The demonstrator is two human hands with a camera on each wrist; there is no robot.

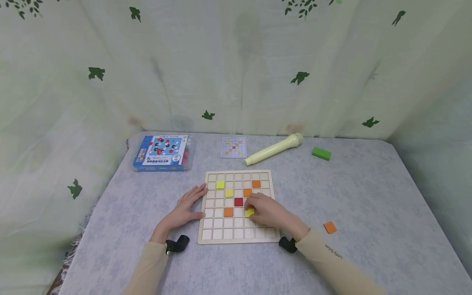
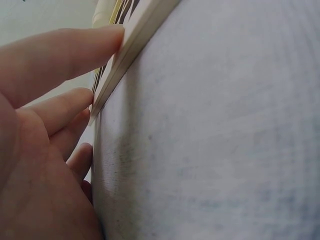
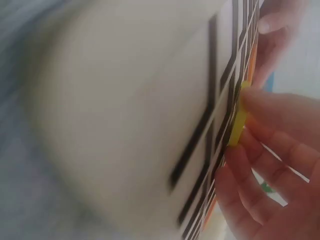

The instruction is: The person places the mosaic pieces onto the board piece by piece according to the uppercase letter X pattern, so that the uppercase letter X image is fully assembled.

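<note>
Both sleeves frame what I see: my right hand [image 1: 267, 211] pinches a yellow tile [image 1: 249, 212] in its fingers [image 3: 270, 112] over the wooden grid board [image 1: 217, 234], while my left hand [image 1: 188, 205] lies flat, fingers straight against the board's left edge on the grey surface [image 1: 368, 196].

The head camera is looking forward and down from above the near edge of the counter [image 1: 368, 192], taking in the whole wooden grid board [image 1: 237, 207] and the curtain behind. The left wrist camera is sitting very low beside the left hand [image 2: 45, 145], facing along the board's left edge [image 2: 130, 50] at close range. The right wrist camera is hovering just over the board, blurred, sharing that board [image 3: 150, 100] and the yellow tile [image 3: 238, 122] with the head view.
</note>
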